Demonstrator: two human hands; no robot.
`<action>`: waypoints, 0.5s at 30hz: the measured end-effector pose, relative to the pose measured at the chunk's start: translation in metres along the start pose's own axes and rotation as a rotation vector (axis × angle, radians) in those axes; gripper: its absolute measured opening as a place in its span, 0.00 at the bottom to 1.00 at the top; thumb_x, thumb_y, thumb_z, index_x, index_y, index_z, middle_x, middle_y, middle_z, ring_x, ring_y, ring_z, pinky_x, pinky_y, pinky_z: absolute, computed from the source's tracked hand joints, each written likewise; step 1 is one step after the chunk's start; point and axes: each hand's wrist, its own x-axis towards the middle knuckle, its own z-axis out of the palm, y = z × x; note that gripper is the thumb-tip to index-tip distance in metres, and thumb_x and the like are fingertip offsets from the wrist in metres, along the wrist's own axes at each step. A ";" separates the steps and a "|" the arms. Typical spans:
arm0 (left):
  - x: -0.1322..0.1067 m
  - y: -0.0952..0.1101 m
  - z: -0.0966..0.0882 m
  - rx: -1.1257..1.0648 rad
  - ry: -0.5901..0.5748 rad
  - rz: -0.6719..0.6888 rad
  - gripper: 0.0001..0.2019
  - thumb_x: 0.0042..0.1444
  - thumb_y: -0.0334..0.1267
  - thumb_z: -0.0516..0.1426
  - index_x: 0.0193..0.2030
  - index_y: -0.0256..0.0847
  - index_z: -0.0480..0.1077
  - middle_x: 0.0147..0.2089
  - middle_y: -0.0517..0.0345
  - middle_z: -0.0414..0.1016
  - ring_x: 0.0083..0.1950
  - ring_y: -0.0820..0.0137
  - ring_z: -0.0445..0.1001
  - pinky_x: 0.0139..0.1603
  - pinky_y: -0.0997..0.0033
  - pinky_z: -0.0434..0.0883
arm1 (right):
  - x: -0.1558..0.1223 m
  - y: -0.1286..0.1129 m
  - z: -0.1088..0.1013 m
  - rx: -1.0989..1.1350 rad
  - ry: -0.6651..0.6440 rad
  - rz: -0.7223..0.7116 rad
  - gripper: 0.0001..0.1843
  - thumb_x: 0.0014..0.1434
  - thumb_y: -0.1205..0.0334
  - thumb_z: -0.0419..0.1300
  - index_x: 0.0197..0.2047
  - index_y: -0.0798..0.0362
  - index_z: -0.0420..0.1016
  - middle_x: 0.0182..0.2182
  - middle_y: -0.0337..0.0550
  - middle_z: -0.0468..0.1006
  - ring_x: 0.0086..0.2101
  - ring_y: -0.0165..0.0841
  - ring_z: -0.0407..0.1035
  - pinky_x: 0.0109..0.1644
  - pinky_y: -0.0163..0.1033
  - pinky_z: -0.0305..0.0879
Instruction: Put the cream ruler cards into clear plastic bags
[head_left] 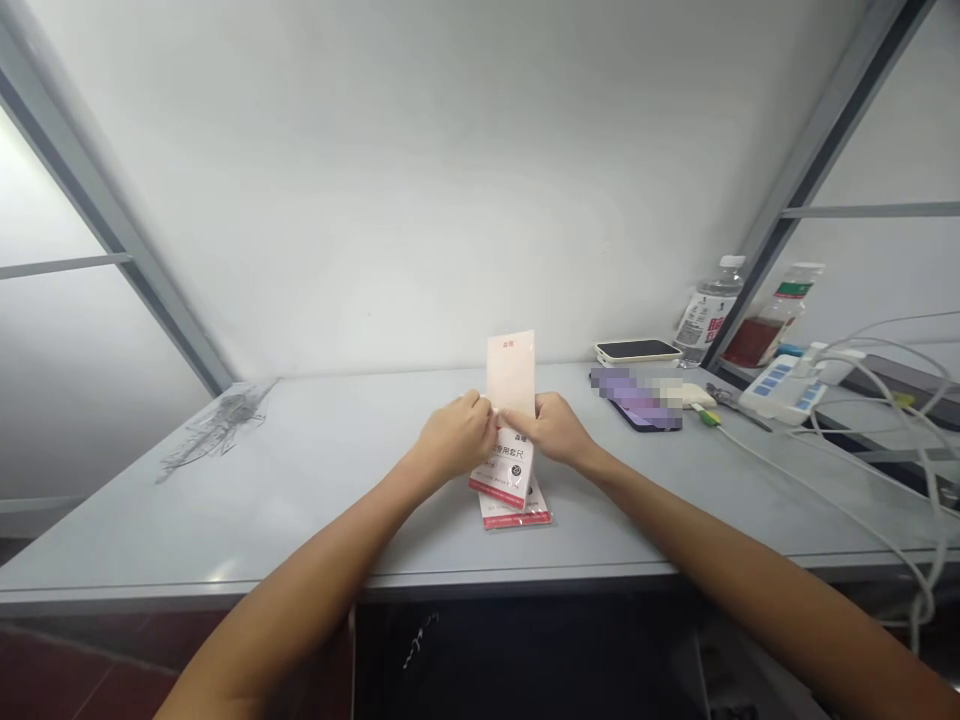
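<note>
My left hand (459, 435) is closed, its thumb and fingers pinched at the middle of a pale card (511, 372) with small red print at the top. On the card's other side my right hand (556, 428) grips the edge, thumb across the front. Just below the fingers, a white packet (504, 472) with Chinese print, a black dot marked 20 and a red lower band leans askew. A similar clear-wrapped packet (517, 520) lies partly hidden under it on the grey table (337, 480). The fingers hide where card and upper packet meet.
Right of the hands are a phone (637, 350), a purple item (637, 398), a water bottle (709, 310), a bottle of red-brown liquid (772, 320) and a power strip (784, 388) with trailing cables (817, 495). Black scribble-like strands (225, 420) lie at the left.
</note>
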 end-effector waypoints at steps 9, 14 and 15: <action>0.004 -0.007 0.006 -0.097 -0.035 0.015 0.15 0.60 0.38 0.42 0.35 0.37 0.68 0.38 0.50 0.70 0.34 0.69 0.70 0.34 0.71 0.65 | 0.001 0.002 0.000 -0.093 -0.061 -0.036 0.14 0.49 0.56 0.54 0.21 0.56 0.71 0.18 0.41 0.71 0.22 0.31 0.63 0.22 0.33 0.56; 0.005 -0.010 0.001 -0.247 -0.059 0.086 0.16 0.59 0.37 0.43 0.27 0.39 0.67 0.33 0.52 0.70 0.33 0.70 0.68 0.32 0.71 0.64 | 0.000 0.003 -0.002 -0.125 -0.090 -0.044 0.14 0.49 0.57 0.53 0.17 0.55 0.65 0.16 0.37 0.65 0.20 0.28 0.58 0.21 0.32 0.51; 0.005 -0.010 0.000 -0.268 -0.064 0.076 0.16 0.59 0.36 0.43 0.26 0.39 0.67 0.33 0.53 0.71 0.33 0.70 0.68 0.32 0.71 0.64 | 0.000 0.003 -0.002 -0.130 -0.092 -0.046 0.14 0.49 0.57 0.52 0.16 0.54 0.63 0.15 0.36 0.63 0.20 0.27 0.56 0.21 0.32 0.50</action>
